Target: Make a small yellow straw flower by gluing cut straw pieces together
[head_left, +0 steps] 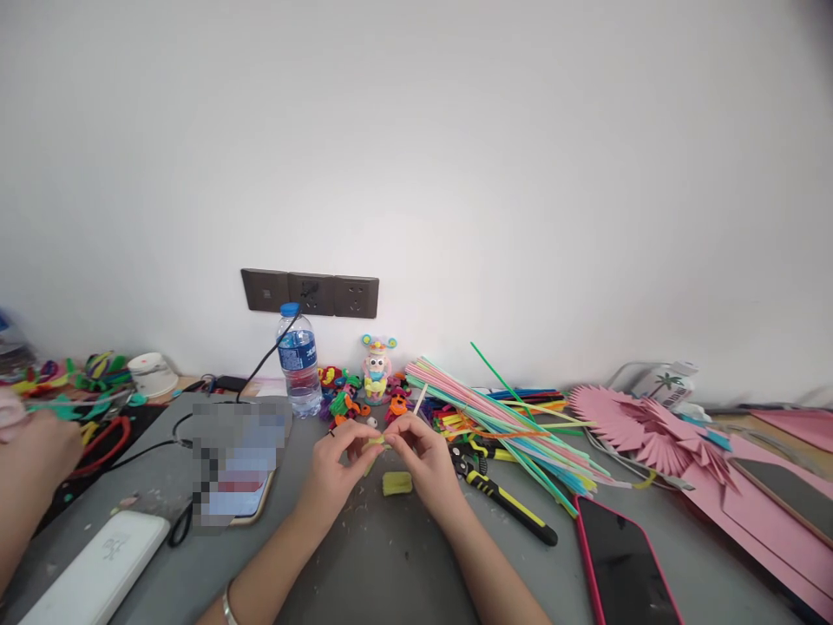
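Note:
My left hand (342,464) and my right hand (422,460) meet at the fingertips above the grey table. Between the pinched fingers shows a small yellow-green piece (376,441), mostly covered by them. A thin pale stick (421,399) slants up behind my right fingers; whether they touch it I cannot tell. Just below the hands a short yellow-green fuzzy bundle (396,483) lies on the table. A small figure (377,369) with big eyes stands behind the hands, among colourful fuzzy pieces (344,404).
Pastel fuzzy stems (508,425), black-yellow pliers (511,510) and a red-cased phone (625,564) lie right, beside pink folded paper (651,443). Left are a bottle (299,360), a blurred phone (244,486), a white power bank (101,569), a cable and another person's hand (39,460).

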`<state>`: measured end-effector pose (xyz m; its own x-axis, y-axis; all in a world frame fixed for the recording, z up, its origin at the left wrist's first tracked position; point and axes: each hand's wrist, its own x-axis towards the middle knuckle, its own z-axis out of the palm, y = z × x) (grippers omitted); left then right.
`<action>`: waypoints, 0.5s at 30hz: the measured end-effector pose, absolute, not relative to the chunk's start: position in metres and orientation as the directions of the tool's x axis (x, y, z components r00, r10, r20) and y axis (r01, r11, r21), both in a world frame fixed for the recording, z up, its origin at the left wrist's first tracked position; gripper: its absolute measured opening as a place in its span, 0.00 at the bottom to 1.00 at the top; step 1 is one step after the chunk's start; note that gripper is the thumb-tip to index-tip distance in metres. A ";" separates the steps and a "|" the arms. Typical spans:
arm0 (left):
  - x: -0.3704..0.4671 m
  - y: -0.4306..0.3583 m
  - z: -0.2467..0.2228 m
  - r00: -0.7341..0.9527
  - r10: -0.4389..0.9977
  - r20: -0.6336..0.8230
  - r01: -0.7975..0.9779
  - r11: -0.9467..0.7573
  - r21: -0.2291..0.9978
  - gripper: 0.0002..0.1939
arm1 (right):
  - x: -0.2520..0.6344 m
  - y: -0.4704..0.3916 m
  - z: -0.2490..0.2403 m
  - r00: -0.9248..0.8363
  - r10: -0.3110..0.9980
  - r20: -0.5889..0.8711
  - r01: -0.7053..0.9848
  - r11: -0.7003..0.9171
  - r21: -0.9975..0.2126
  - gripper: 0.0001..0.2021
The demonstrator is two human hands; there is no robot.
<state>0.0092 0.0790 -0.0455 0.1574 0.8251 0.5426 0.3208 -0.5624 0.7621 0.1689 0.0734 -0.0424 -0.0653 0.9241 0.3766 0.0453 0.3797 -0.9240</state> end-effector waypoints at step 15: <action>0.009 0.081 -0.044 0.242 0.942 0.234 0.159 -0.276 0.948 0.13 | 0.171 0.073 -0.042 -0.125 0.926 0.356 0.034 0.362 -0.931 0.11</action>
